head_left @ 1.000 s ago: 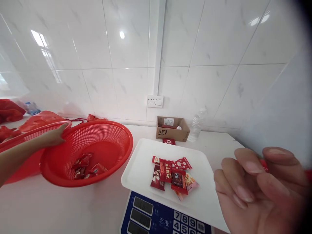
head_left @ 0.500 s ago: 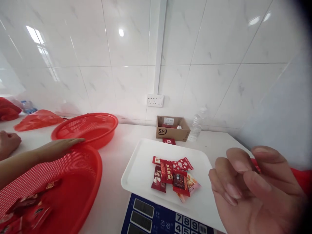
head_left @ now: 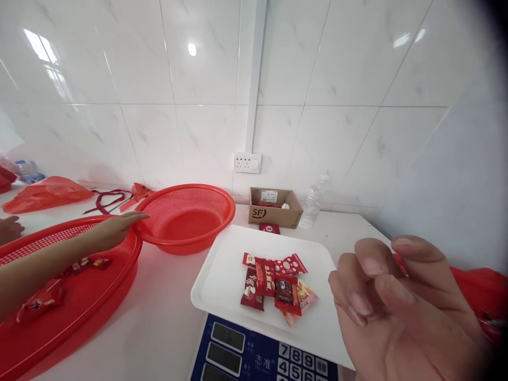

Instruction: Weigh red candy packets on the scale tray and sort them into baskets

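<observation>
At the lower right, my right hand [head_left: 413, 317] hangs palm up in front of the tray's right edge. Its fingers are loosely bent and apart, with nothing visible between them. Nearest to it is a white tray [head_left: 216, 278] on a blue electronic scale [head_left: 262, 360]. Several small snack packets, mostly red, lie in a loose pile on the tray, among them a maroon packet [head_left: 253, 292] and a dark red packet [head_left: 288, 293]. My left hand does not show.
A co-worker's hand [head_left: 119, 227] reaches in from the left between a red basket [head_left: 99, 286] holding packets and another red basket [head_left: 188, 243]. Behind the tray stand a cardboard box [head_left: 273, 216] and a plastic bottle [head_left: 316, 201]. Red material [head_left: 476, 296] shows behind my hand.
The basket of packets has shifted left, and the farther basket has slid right, nearer the tray. The co-worker's arm stays over the baskets. My right hand keeps its shape.
</observation>
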`<state>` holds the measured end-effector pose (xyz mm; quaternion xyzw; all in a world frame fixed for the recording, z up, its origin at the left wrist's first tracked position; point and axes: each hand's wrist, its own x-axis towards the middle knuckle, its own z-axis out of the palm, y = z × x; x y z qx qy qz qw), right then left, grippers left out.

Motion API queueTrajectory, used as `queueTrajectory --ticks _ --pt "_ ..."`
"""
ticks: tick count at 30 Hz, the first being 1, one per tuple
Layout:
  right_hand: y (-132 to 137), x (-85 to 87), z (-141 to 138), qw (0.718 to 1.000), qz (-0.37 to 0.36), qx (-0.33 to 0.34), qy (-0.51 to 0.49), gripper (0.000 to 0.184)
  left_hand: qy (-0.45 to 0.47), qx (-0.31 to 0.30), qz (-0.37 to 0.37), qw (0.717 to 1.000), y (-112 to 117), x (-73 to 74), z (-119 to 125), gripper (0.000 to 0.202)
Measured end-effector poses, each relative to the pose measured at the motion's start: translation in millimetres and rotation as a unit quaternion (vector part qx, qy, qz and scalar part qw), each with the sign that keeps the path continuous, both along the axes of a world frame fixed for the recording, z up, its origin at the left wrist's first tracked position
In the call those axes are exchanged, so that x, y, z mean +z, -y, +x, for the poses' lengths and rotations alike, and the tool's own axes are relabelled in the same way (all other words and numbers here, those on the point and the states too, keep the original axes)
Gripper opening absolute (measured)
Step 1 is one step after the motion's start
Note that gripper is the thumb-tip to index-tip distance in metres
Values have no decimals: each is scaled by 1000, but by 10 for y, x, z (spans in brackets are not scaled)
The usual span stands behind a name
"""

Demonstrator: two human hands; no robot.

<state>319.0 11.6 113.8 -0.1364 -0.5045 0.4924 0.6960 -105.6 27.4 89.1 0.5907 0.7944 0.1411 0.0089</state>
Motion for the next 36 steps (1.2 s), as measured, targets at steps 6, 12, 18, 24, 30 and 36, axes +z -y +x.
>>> queueTrajectory --ticks 6,12,18,24,30,36 --pt "23 25 -51 1000 -5 -4 0 17 -8 -183 -160 970 1 25 340 52" --pt "44 37 -74 1000 1 -9 8 15 -42 -250 -169 953 -310 -164 506 49" --pt "112 51 -70 992 26 -109 61 13 -31 -263 -127 956 -551 -176 844 61" --pt "64 40 56 922 63 -227 308 13 10 -394 -83 915 -435 -158 1640 64" --pt "-8 49 122 899 79 -213 374 14 35 -492 -109 863 -377 -351 2200 86" --pt "-15 67 169 893 87 -211 387 14 64 -481 -30 874 -464 -498 2344 64"
